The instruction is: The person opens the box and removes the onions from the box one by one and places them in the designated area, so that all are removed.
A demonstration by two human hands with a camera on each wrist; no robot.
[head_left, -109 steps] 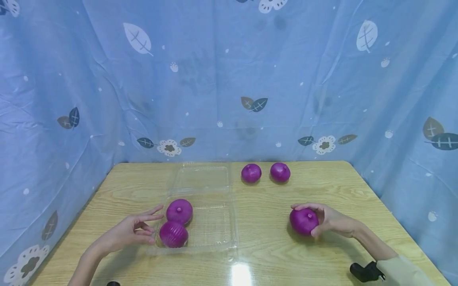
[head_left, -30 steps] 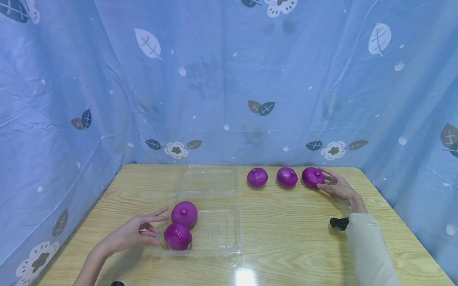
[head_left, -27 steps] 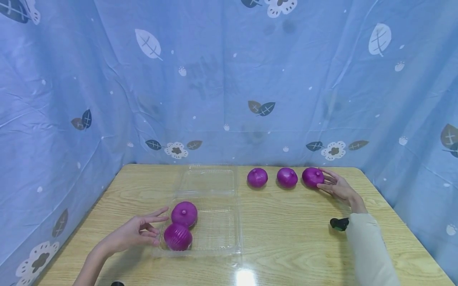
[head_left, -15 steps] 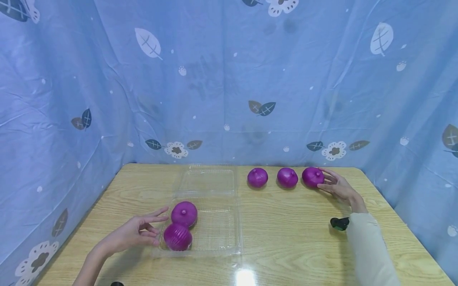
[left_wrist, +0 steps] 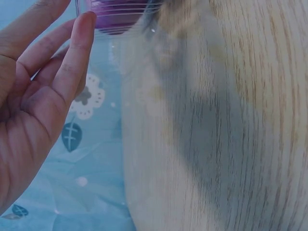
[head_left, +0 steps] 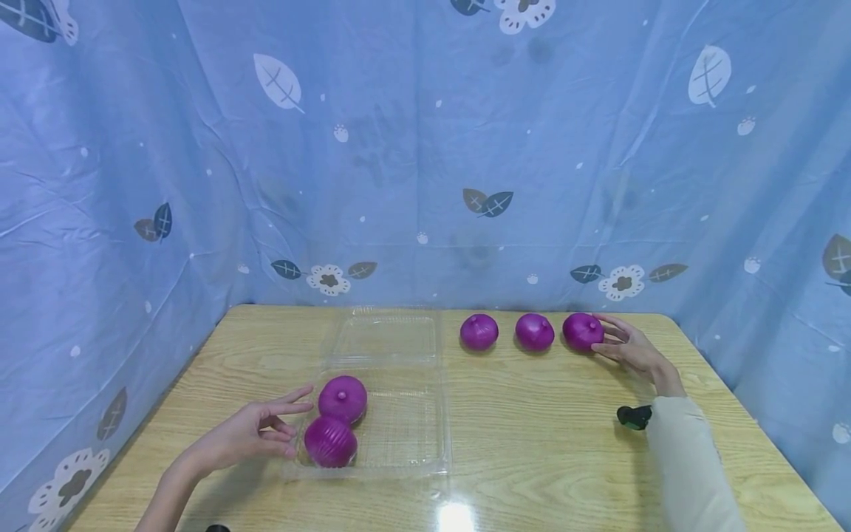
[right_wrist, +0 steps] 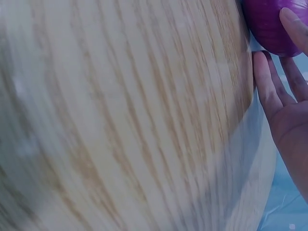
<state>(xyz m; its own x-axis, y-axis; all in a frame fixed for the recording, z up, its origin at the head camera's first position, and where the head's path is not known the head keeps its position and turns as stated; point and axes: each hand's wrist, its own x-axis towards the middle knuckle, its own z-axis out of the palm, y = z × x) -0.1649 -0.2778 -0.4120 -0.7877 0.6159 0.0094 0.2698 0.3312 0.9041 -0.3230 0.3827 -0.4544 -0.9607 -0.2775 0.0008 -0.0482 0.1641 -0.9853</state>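
Observation:
My left hand (head_left: 259, 432) is at the left side of a clear plastic clamshell box (head_left: 405, 436), fingers extended. In the left wrist view, a fingertip (left_wrist: 85, 21) touches or nearly touches the box wall. Two purple onions, a rear one (head_left: 342, 399) and a front one (head_left: 330, 442), sit against each other in the box's left half. At the back right, my right hand (head_left: 631, 351) is beside a third purple onion (head_left: 583, 332). In the right wrist view its thumb (right_wrist: 294, 29) lies against that onion (right_wrist: 272, 26), while the other fingers stretch out loosely below.
Two more onions, one on the left (head_left: 479, 332) and one in the middle (head_left: 535, 332), complete a row along the back of the wooden table (head_left: 532, 443). The box's lid (head_left: 385, 338) lies folded back. A blue patterned curtain (head_left: 425, 148) surrounds the table.
The right hand has carried an onion from the right middle of the table to the row's right end, where it now rests. Over the last second both hands have stayed nearly still.

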